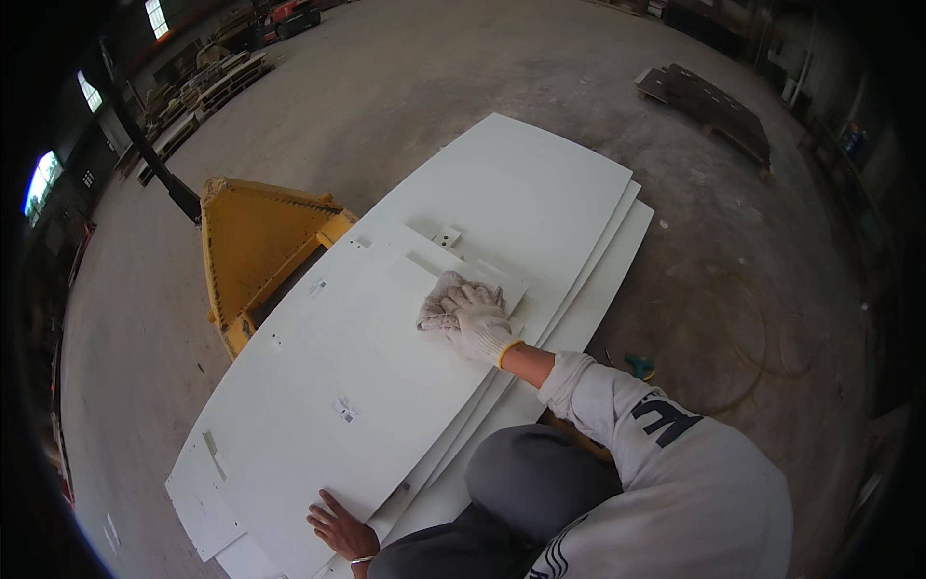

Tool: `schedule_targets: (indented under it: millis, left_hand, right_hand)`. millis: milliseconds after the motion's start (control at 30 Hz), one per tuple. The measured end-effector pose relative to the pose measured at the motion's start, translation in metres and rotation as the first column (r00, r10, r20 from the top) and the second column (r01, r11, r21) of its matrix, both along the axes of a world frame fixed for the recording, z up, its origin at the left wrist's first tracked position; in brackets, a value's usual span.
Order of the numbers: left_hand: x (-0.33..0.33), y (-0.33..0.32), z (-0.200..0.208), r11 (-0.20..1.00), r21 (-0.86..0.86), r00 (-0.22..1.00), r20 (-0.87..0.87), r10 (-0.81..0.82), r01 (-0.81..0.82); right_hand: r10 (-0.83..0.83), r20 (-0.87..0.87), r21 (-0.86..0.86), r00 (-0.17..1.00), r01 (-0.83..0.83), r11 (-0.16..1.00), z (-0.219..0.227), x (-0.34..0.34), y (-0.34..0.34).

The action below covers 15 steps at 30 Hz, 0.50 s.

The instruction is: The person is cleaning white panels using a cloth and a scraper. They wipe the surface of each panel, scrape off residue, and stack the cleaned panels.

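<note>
A large white flat panel (318, 367) lies on top of a stack of similar white panels (588, 299). My right hand (479, 317), in a whitish knit glove with a yellow cuff edge, presses a crumpled, grubby rag (439, 301) against the panel near its middle. Bare and with fingers spread, my left hand (340, 529) lies at the panel's near edge and holds nothing. Beyond the rag, a small pale bracket (447, 237) with dark holes sits by a cut-out. Small printed labels (345, 409) stick to the white surface.
A yellow metal frame (256, 246) stands against the stack's left side. On the concrete floor to the right lie a teal-and-yellow object (640, 366) and a looped hose or cord (762, 338). Dark boards (709, 108) rest at far right; stacked timber (207, 87) is at far left.
</note>
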<state>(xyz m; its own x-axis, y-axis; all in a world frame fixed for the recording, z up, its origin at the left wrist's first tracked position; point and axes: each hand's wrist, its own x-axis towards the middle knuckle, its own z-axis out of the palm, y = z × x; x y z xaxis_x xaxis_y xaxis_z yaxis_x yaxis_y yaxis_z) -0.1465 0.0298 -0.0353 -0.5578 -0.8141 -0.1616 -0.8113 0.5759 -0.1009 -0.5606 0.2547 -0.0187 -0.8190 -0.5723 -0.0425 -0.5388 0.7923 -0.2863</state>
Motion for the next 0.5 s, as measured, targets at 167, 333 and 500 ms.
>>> schedule_targets:
  millis: [167,333,500]
  left_hand:
    - [-0.010,0.019,0.022,0.964,-0.048,0.961,0.111,-0.254,0.260]
    - [-0.016,0.001,-0.015,0.850,-0.119,0.848,-0.087,-0.524,0.513]
    - [-0.004,-0.015,0.021,0.829,-0.113,0.819,-0.132,-0.558,0.547]
  right_hand:
    - [-0.138,0.228,-0.253,0.964,0.196,0.947,-0.012,0.073,0.109]
    - [0.142,0.940,-0.328,0.310,0.935,0.136,-0.022,0.083,0.182]
    - [0.577,0.648,-0.196,0.497,0.841,-0.504,0.062,0.113,0.181]
